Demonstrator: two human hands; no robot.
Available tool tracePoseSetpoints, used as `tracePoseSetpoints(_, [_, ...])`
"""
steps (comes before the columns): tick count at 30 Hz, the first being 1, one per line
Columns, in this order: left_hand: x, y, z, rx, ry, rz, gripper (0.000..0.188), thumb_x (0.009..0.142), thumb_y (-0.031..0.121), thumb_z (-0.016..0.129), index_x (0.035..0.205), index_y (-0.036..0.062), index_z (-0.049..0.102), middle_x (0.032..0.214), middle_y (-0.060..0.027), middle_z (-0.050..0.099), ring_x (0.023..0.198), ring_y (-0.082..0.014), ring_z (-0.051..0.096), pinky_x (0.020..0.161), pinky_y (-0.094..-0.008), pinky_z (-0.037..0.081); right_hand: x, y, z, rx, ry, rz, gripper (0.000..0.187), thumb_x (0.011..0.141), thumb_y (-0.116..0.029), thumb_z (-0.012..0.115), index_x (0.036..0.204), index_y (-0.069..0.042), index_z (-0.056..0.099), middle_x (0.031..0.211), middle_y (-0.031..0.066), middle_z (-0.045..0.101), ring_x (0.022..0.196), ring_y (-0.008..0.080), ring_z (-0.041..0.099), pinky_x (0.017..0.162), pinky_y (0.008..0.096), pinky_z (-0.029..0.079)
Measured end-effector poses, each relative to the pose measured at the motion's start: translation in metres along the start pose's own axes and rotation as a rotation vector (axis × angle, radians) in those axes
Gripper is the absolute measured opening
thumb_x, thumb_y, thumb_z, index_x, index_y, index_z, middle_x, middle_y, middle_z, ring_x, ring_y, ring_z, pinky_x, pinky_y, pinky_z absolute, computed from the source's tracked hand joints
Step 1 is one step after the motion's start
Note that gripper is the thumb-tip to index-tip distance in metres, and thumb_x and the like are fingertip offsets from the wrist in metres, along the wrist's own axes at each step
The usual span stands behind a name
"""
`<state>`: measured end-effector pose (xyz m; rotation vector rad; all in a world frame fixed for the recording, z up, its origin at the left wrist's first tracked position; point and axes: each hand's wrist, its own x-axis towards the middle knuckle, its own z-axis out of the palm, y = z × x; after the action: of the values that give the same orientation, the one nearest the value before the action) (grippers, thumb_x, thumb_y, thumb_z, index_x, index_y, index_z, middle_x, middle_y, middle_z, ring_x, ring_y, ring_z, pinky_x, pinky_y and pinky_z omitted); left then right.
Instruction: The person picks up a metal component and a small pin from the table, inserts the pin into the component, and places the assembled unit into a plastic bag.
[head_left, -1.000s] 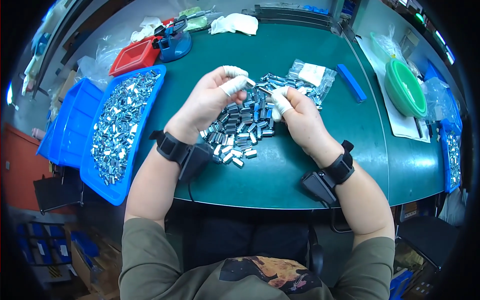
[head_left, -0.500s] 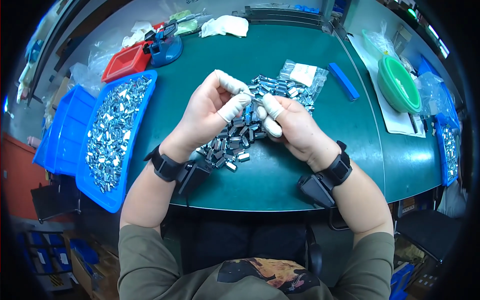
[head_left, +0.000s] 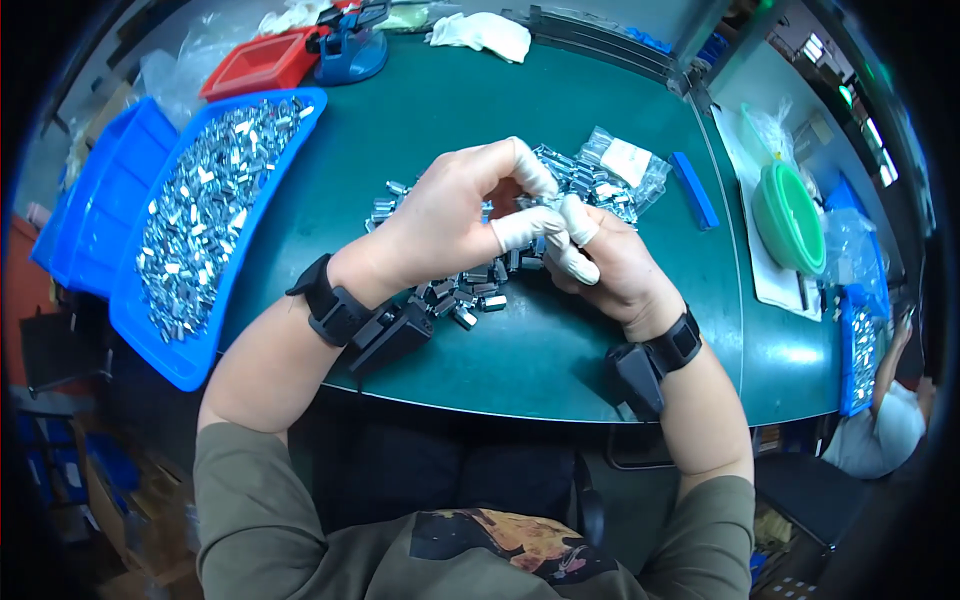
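My left hand (head_left: 450, 215) and my right hand (head_left: 615, 255) meet over the table, both with white covers on several fingers. Thumb and forefinger of each are pinched together around a small metal piece (head_left: 541, 201), mostly hidden by the fingertips. Beneath and behind my hands spreads a loose pile of shiny hexagonal metal pieces (head_left: 466, 300), partly covered by the left hand. A clear plastic bag with a white label (head_left: 627, 162) lies against the pile's far right side.
On the left, a blue tray (head_left: 180, 366) full of metal pieces stands beside a blue bin (head_left: 100, 205). A red tray (head_left: 222, 82) is at the far left. Rightward are a blue bar (head_left: 694, 190), a green basin (head_left: 790, 215) and another person (head_left: 878, 430).
The view has shifted, bringing another person into sight at right. My hands sit closer together, with the left fingertips now over the right ones, and the metal piece shows less.
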<state>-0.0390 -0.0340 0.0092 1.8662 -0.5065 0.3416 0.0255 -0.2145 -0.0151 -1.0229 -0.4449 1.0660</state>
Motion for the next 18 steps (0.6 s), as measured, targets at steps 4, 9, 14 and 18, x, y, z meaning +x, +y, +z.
tracePoseSetpoints(4, [-0.005,0.002,0.004,-0.046,0.093,0.001,0.018,0.071,0.008,0.068,0.080,0.0018,0.053,0.074,-0.0019,0.056,0.064,-0.0051,0.053,0.056,-0.0169,0.043,0.001,-0.005,0.024,-0.047,0.161,-0.109,0.023,0.090,-0.027,0.041,0.087,-0.007,0.052,0.061,-0.0036,0.043,0.049,0.0045,0.034,0.045,0.0173,0.028])
tracePoseSetpoints(9, [-0.003,-0.006,0.004,-0.095,0.206,0.027,0.018,0.068,0.009,0.070,0.073,0.0002,0.055,0.068,-0.0039,0.057,0.058,-0.0071,0.053,0.052,-0.0192,0.043,0.004,-0.005,0.021,-0.251,0.242,-0.201,0.023,0.089,-0.029,0.043,0.090,-0.007,0.051,0.064,-0.0019,0.046,0.049,0.0074,0.037,0.046,0.0200,0.032])
tracePoseSetpoints(14, [-0.006,-0.007,0.003,-0.018,0.047,0.089,0.016,0.067,0.007,0.071,0.074,0.0036,0.057,0.072,-0.0001,0.057,0.061,-0.0057,0.051,0.053,-0.0176,0.042,0.002,0.002,0.012,-0.210,0.195,-0.184,0.026,0.090,-0.030,0.041,0.087,-0.006,0.052,0.064,-0.0016,0.047,0.050,0.0058,0.036,0.044,0.0188,0.029])
tracePoseSetpoints(18, [-0.005,-0.003,0.005,0.016,0.045,0.159,0.016,0.065,0.006,0.071,0.073,0.0033,0.058,0.071,-0.0010,0.057,0.061,-0.0070,0.052,0.053,-0.0182,0.043,-0.001,-0.001,0.012,-0.093,0.207,-0.068,0.030,0.089,-0.033,0.042,0.085,-0.006,0.052,0.062,-0.0013,0.047,0.048,0.0065,0.037,0.042,0.0196,0.029])
